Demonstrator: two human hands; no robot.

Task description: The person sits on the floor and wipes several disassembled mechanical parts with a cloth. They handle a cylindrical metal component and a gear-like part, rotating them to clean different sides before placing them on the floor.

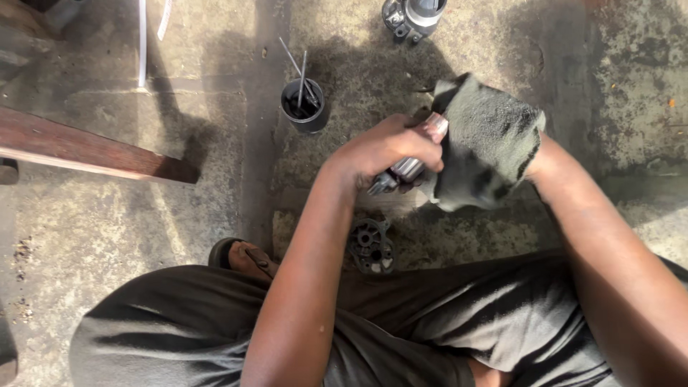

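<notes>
Head view: the left hand (pixel 387 149) clenches a metal part (pixel 407 169) steady above the floor (pixel 107 229), so the right hand, wrapped in a grey rag (pixel 487 143), can rub its far end.

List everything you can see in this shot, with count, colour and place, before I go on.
metal part: one, silver-grey, gripped in the left hand
rag: one, grey-green, stained, draped over the right hand, against the metal part
housing: one, dark, on the floor by the knees
cup: one, black, on the floor, holds thin rods
motor piece: one, silver and dark, top edge
wooden plank: one, reddish brown, left
sandal: one, dark, on the floor
concrete floor: grey, stained
left hand: one, centre
right hand: one, mostly hidden under the rag
</notes>
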